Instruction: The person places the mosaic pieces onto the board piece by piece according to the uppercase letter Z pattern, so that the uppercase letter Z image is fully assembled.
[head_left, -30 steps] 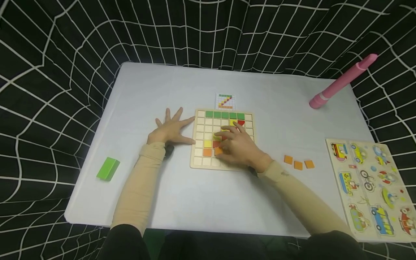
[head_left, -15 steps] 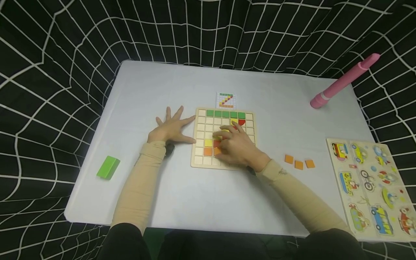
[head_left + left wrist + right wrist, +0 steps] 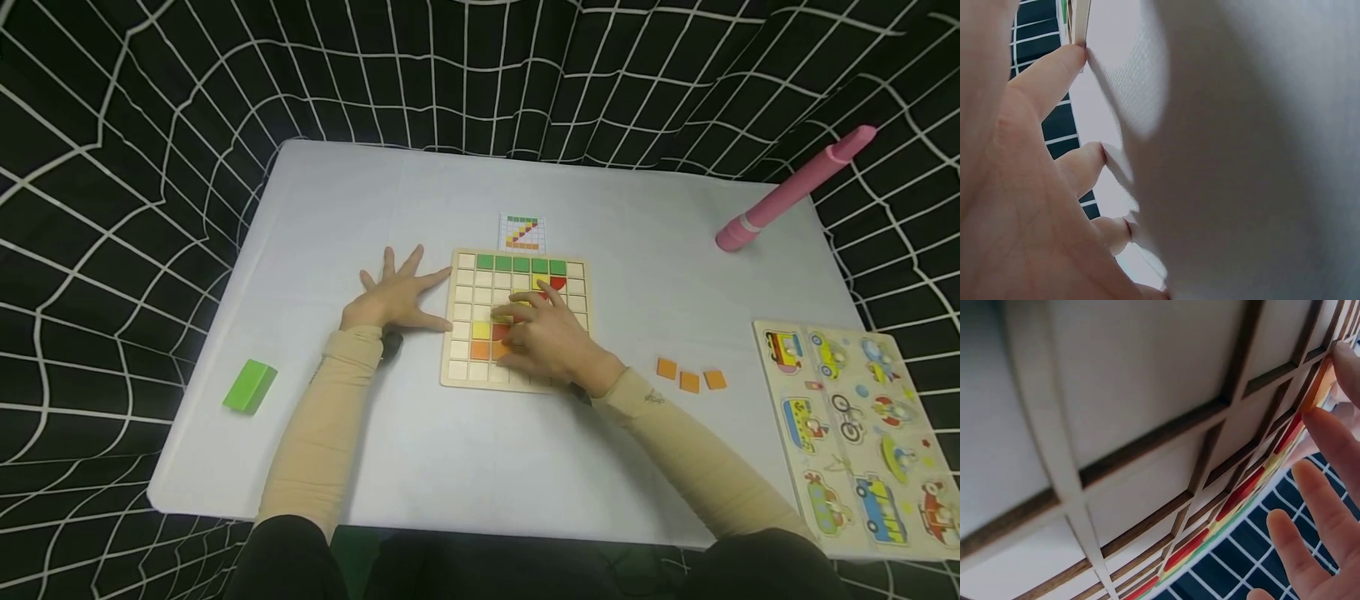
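A wooden grid board (image 3: 480, 386) lies on the table with green, yellow, red and orange pieces in its cells. My left hand (image 3: 390, 302) rests flat beside it with fingers spread, the thumb and index fingertips touching the board's left edge. Over the board's lower middle, my right hand (image 3: 553, 340) pinches an orange tile (image 3: 1322, 381) between thumb and index finger at a cell. Left of it, another orange tile (image 3: 480, 351) sits in the same row. The right hand hides part of the pieces and cells beneath it.
A small pattern card (image 3: 522, 233) lies behind the board. Several loose orange tiles (image 3: 689, 382) lie to the right. A picture puzzle board (image 3: 862, 433) sits at the right edge, a pink tube (image 3: 776, 196) stands back right, and a green block (image 3: 251, 387) lies left.
The orange tile at my right fingertips has turned slightly and sits straighter at its cell. Both hands stay nearly in place.
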The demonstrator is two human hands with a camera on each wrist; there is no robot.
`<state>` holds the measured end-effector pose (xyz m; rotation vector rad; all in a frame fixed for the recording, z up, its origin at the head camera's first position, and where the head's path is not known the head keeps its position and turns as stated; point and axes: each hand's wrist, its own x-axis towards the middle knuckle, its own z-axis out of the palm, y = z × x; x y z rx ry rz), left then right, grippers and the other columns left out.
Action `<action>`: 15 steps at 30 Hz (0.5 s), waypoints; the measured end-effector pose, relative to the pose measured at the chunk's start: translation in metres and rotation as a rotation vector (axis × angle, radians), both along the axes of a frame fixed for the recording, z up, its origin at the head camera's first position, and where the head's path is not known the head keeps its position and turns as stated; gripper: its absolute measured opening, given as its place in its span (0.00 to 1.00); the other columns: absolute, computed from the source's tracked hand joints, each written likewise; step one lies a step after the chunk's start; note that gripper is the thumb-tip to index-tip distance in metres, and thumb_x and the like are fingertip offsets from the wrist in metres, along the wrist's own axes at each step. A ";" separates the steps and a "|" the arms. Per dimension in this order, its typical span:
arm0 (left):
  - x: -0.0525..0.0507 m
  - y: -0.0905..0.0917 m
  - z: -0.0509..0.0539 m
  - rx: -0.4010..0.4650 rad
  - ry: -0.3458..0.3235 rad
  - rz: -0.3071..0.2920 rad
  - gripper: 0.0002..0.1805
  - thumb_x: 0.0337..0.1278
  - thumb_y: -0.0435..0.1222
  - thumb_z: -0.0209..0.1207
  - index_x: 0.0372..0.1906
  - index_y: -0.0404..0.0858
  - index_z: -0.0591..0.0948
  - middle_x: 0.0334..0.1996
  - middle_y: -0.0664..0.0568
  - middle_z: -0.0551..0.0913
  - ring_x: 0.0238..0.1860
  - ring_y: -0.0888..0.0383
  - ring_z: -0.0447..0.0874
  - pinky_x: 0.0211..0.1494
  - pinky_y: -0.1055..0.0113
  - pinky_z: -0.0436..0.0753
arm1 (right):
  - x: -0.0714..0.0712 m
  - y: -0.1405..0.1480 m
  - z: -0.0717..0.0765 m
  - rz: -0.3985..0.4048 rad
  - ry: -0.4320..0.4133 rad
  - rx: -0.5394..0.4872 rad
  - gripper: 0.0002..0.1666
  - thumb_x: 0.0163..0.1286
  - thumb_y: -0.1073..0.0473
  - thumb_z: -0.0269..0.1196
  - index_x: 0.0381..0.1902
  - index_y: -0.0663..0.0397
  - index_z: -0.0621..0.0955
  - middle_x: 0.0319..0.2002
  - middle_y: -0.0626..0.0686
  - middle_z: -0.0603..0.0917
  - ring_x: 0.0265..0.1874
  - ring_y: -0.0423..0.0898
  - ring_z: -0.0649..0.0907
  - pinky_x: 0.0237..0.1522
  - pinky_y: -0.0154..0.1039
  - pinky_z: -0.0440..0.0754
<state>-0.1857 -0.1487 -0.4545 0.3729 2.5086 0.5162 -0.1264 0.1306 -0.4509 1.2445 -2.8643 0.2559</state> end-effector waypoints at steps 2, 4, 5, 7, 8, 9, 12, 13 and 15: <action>0.000 0.000 0.000 -0.001 0.004 0.002 0.56 0.52 0.67 0.67 0.83 0.64 0.52 0.85 0.47 0.25 0.80 0.28 0.11 0.70 0.15 0.27 | 0.000 0.000 0.000 -0.001 -0.001 -0.005 0.14 0.61 0.43 0.75 0.34 0.46 0.93 0.59 0.48 0.88 0.66 0.57 0.79 0.76 0.70 0.63; -0.001 0.001 0.000 -0.002 0.007 0.003 0.56 0.52 0.67 0.67 0.83 0.64 0.52 0.85 0.47 0.25 0.80 0.28 0.11 0.70 0.15 0.27 | 0.000 0.001 0.000 -0.003 -0.002 -0.004 0.15 0.61 0.43 0.75 0.35 0.46 0.93 0.59 0.48 0.88 0.65 0.57 0.80 0.76 0.70 0.63; -0.001 0.001 0.000 -0.003 0.008 0.001 0.56 0.52 0.67 0.67 0.83 0.64 0.52 0.85 0.47 0.25 0.80 0.28 0.11 0.70 0.15 0.27 | 0.000 0.001 0.000 -0.004 -0.001 -0.002 0.15 0.61 0.42 0.75 0.35 0.46 0.93 0.59 0.48 0.88 0.65 0.57 0.80 0.76 0.71 0.63; -0.001 0.001 0.000 -0.006 0.010 -0.003 0.56 0.52 0.67 0.67 0.83 0.64 0.52 0.85 0.47 0.25 0.80 0.28 0.11 0.70 0.15 0.27 | 0.001 0.002 0.001 -0.009 0.003 -0.002 0.15 0.61 0.42 0.75 0.36 0.45 0.93 0.59 0.48 0.88 0.65 0.57 0.80 0.76 0.71 0.62; -0.001 0.001 0.000 -0.007 0.009 -0.005 0.56 0.52 0.67 0.67 0.83 0.64 0.51 0.85 0.47 0.25 0.80 0.28 0.11 0.70 0.15 0.27 | 0.001 0.004 0.001 -0.012 0.009 -0.006 0.15 0.61 0.42 0.75 0.36 0.44 0.93 0.59 0.48 0.88 0.64 0.56 0.80 0.77 0.71 0.61; -0.001 0.001 0.000 -0.006 0.009 -0.005 0.56 0.52 0.67 0.67 0.83 0.64 0.51 0.85 0.47 0.25 0.80 0.28 0.11 0.70 0.15 0.27 | 0.001 0.005 0.002 -0.014 0.015 -0.014 0.14 0.61 0.41 0.75 0.35 0.44 0.93 0.58 0.49 0.88 0.64 0.57 0.80 0.76 0.71 0.61; -0.001 0.001 0.000 -0.011 0.009 -0.006 0.56 0.52 0.67 0.67 0.83 0.64 0.51 0.85 0.46 0.25 0.80 0.28 0.12 0.70 0.15 0.28 | 0.000 0.011 0.004 -0.033 0.037 -0.041 0.15 0.59 0.40 0.76 0.34 0.43 0.93 0.58 0.50 0.88 0.62 0.57 0.82 0.76 0.71 0.61; -0.001 0.001 -0.001 -0.012 0.010 -0.007 0.57 0.52 0.67 0.67 0.83 0.64 0.51 0.85 0.46 0.25 0.80 0.28 0.12 0.70 0.14 0.28 | 0.000 0.014 0.005 -0.044 0.041 -0.048 0.16 0.58 0.39 0.77 0.34 0.43 0.93 0.58 0.51 0.88 0.62 0.57 0.82 0.76 0.71 0.62; -0.002 0.001 -0.002 -0.013 0.013 -0.007 0.57 0.52 0.67 0.67 0.83 0.63 0.51 0.85 0.46 0.26 0.80 0.27 0.12 0.70 0.14 0.28 | 0.000 0.020 0.007 -0.065 0.043 -0.062 0.18 0.56 0.39 0.77 0.34 0.44 0.92 0.58 0.51 0.88 0.61 0.57 0.82 0.76 0.71 0.61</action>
